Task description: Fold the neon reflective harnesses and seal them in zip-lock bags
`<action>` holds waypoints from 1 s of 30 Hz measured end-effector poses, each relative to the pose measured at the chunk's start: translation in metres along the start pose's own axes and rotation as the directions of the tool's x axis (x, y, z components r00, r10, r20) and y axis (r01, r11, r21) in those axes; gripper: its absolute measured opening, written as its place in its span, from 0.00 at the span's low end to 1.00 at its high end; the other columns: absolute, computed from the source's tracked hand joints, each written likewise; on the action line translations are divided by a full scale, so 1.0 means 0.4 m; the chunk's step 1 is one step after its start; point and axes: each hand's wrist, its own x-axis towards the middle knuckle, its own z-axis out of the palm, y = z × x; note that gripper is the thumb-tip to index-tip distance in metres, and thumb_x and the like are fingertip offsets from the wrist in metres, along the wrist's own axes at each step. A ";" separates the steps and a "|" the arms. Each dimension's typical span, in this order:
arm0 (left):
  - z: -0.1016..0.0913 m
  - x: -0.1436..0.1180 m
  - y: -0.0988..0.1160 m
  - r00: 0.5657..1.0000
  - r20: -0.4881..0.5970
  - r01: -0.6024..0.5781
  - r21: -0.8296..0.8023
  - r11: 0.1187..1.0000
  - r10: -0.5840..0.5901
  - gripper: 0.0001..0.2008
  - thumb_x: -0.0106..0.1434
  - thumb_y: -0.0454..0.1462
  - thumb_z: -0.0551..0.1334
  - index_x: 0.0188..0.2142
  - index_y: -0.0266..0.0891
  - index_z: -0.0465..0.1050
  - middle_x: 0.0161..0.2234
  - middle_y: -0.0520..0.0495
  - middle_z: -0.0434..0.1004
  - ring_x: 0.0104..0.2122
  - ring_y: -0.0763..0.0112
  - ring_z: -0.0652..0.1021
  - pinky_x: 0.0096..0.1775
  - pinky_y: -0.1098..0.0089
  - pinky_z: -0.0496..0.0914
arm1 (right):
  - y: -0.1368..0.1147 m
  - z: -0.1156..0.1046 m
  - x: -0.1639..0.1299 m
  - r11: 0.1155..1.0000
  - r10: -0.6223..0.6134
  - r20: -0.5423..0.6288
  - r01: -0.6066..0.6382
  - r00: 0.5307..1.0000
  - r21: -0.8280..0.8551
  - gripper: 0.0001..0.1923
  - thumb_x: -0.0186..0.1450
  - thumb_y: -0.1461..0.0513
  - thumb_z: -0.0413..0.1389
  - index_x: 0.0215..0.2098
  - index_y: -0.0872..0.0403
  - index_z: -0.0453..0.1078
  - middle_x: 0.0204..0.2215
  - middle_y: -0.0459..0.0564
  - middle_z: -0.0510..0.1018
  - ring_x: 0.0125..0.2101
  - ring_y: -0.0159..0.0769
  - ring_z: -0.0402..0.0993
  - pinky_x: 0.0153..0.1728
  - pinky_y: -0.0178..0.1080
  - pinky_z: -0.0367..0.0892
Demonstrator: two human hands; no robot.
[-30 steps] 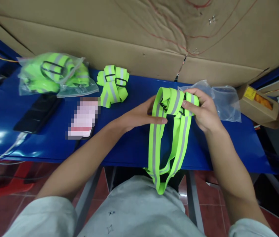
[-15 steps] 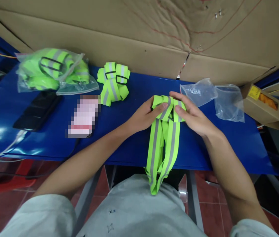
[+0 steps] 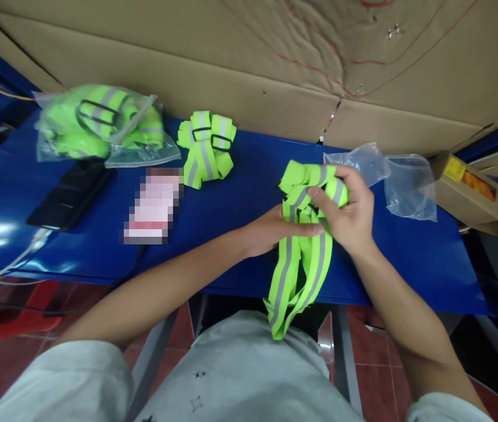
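A neon-yellow reflective strap [image 3: 284, 275] with grey stripes is bunched between my hands, its long loops hanging over the table's front edge toward my shirt. My right hand [image 3: 354, 214] is closed round the folded upper part, thumb pressed on top. Lower down, my left hand [image 3: 270, 231] grips the strap with its thumb lying across the loops; its other fingers are hidden behind. A dark buckle partly shows among the folds. Farther back on the blue table [image 3: 249, 176] lies another folded reflective strap [image 3: 205, 158] with black buckles.
At the back left sits a clear zip bag [image 3: 99, 126] full of reflective straps. In front of it lie a black phone [image 3: 66, 196] with a white cable and a blurred-out phone [image 3: 154, 205]. Clear plastic bags [image 3: 409, 184] and a cardboard box [image 3: 471, 190] are at the right.
My left hand has slid down from the bunched top onto the hanging loops. My right hand now holds the folded part alone, and its folds have shifted and loosened.
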 end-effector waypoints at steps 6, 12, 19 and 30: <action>-0.028 -0.005 0.011 0.997 0.017 0.070 -0.011 0.997 -0.070 0.27 0.45 0.43 0.85 0.42 0.38 0.82 0.42 0.45 0.87 0.42 0.62 0.84 0.50 0.62 0.77 | 0.008 -0.017 0.000 0.975 -0.217 0.050 0.219 0.975 -0.042 0.11 0.72 0.54 0.63 0.51 0.44 0.78 0.47 0.51 0.85 0.50 0.49 0.82 0.56 0.55 0.77; -0.040 -0.029 0.076 1.000 -0.013 -0.001 -0.140 0.990 -0.001 0.43 0.45 0.63 0.79 0.57 0.48 0.78 0.55 0.47 0.85 0.57 0.51 0.82 0.47 0.65 0.79 | 0.020 -0.035 0.000 0.917 -0.375 0.174 0.392 0.910 -0.076 0.12 0.74 0.58 0.56 0.52 0.40 0.79 0.50 0.49 0.83 0.56 0.51 0.80 0.62 0.60 0.72; -0.076 0.008 0.068 0.972 -0.187 -0.161 -0.088 0.983 0.142 0.48 0.48 0.30 0.79 0.67 0.50 0.67 0.48 0.52 0.85 0.49 0.60 0.84 0.55 0.62 0.78 | 0.024 -0.027 0.017 0.961 -0.184 0.288 0.109 0.940 0.256 0.24 0.76 0.51 0.58 0.68 0.39 0.66 0.68 0.50 0.71 0.74 0.47 0.61 0.75 0.57 0.58; -0.092 0.005 0.075 0.845 0.142 -0.534 0.267 0.802 0.515 0.39 0.52 0.33 0.81 0.61 0.52 0.75 0.70 0.47 0.71 0.73 0.44 0.67 0.70 0.52 0.66 | 0.056 -0.041 0.020 0.779 0.253 0.536 -0.497 0.806 0.381 0.25 0.56 0.45 0.77 0.46 0.45 0.83 0.40 0.44 0.87 0.41 0.44 0.85 0.46 0.46 0.82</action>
